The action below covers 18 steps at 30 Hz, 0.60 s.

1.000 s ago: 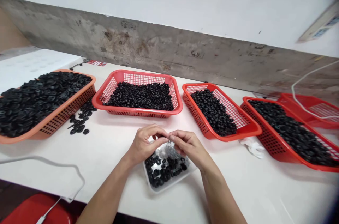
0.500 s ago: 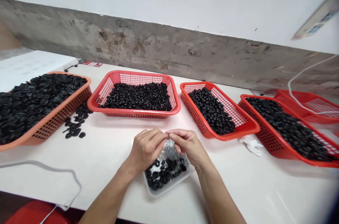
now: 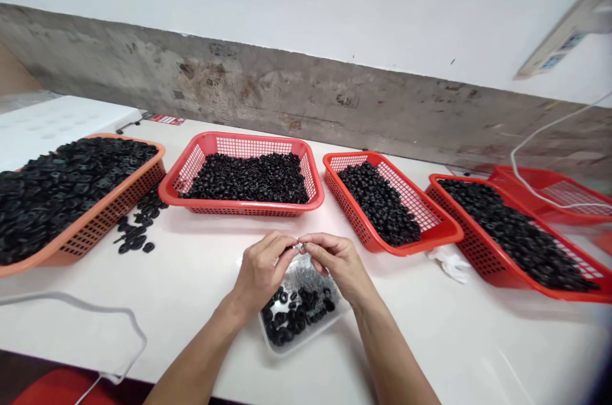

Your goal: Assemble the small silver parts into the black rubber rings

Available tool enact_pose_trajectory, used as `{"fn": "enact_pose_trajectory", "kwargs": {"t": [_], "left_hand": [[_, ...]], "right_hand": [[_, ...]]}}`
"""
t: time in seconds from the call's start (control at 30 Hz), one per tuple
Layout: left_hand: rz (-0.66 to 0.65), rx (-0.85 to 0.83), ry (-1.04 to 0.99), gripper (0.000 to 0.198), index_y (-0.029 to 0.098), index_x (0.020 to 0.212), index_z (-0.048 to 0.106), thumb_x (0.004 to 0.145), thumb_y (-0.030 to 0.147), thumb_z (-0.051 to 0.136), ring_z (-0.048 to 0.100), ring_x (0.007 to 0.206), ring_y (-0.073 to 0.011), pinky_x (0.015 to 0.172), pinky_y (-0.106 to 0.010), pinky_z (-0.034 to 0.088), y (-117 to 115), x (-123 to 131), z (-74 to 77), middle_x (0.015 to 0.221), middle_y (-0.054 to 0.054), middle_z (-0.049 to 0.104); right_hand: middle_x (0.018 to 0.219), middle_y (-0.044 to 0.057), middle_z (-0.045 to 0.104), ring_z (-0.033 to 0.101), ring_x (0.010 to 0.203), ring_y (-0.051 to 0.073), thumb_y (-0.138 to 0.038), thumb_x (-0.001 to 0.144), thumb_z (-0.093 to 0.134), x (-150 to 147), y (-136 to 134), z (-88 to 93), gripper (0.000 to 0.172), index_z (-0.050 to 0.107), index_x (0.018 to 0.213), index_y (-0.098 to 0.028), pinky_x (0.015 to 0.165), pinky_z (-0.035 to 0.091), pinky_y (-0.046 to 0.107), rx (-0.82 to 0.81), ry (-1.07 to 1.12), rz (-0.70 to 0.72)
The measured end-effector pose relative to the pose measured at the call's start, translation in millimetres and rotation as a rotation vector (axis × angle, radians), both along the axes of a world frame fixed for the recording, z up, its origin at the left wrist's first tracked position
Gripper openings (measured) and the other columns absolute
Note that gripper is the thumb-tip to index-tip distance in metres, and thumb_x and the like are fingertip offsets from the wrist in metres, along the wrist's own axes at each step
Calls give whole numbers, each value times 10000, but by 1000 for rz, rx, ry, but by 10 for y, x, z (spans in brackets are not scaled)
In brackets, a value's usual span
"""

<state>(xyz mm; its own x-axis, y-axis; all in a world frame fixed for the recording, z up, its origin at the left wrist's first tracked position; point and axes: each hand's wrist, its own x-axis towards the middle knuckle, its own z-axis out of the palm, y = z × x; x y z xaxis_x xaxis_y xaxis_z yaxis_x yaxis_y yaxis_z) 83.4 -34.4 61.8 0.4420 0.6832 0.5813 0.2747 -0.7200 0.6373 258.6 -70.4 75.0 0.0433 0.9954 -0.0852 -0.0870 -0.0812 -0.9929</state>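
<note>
A clear tray (image 3: pixel 306 342) is lying on the white table (image 3: pixel 478 341) nearest the viewer, holding black rings (image 3: pixel 296 312) and some pale, glinting pieces. Just above its far edge, the left hand (image 3: pixel 262 268) and the right hand (image 3: pixel 337 261) are meeting fingertip to fingertip, both pinching one small shiny part (image 3: pixel 299 245) that is too small to identify. Judging by its size, the part is behaving as a very light, hard and slippery piece that is easily dropped, so a thumb-and-forefinger pinch across its edges is serving best. The rings are looking rubbery, soft and light. Farther left, loose rings (image 3: pixel 136 233) are lying beside an orange basket (image 3: pixel 95 223). Beyond the hands, red baskets (image 3: pixel 239 207) of black parts are standing in a row, well apart from the hands, before a stained wall (image 3: pixel 287 92).
</note>
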Motion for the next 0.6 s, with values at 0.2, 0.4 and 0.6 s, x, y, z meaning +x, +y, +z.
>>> {"fn": "enact_pose_trajectory", "kwargs": {"t": [0.2, 0.4, 0.6], "left_hand": [[-46, -41, 17, 124, 183, 1014, 602, 985, 169, 482, 616, 874, -179, 769, -300, 490, 17, -9, 26, 924, -60, 632], [-46, -38, 70, 130, 180, 969, 561, 1002, 165, 436, 591, 828, -164, 737, -279, 471, -13, -15, 63, 886, -38, 583], [18, 299, 313, 116, 168, 991, 552, 988, 122, 445, 608, 786, -192, 691, -304, 480, -54, 36, -45, 895, -62, 617]], "right_hand": [[639, -20, 555, 402, 516, 83, -376, 809, 718, -12, -44, 29, 203, 780, 902, -207, 498, 331, 230, 137, -126, -51], [776, 7, 588, 486, 593, 111, -394, 895, 629, 56, -173, -36, 232, 735, 988, -210, 558, 396, 241, 203, -255, -62], [795, 16, 600, 533, 708, 143, -375, 981, 490, 4, -231, -52, 261, 643, 885, -186, 668, 421, 248, 266, -510, -33]]}}
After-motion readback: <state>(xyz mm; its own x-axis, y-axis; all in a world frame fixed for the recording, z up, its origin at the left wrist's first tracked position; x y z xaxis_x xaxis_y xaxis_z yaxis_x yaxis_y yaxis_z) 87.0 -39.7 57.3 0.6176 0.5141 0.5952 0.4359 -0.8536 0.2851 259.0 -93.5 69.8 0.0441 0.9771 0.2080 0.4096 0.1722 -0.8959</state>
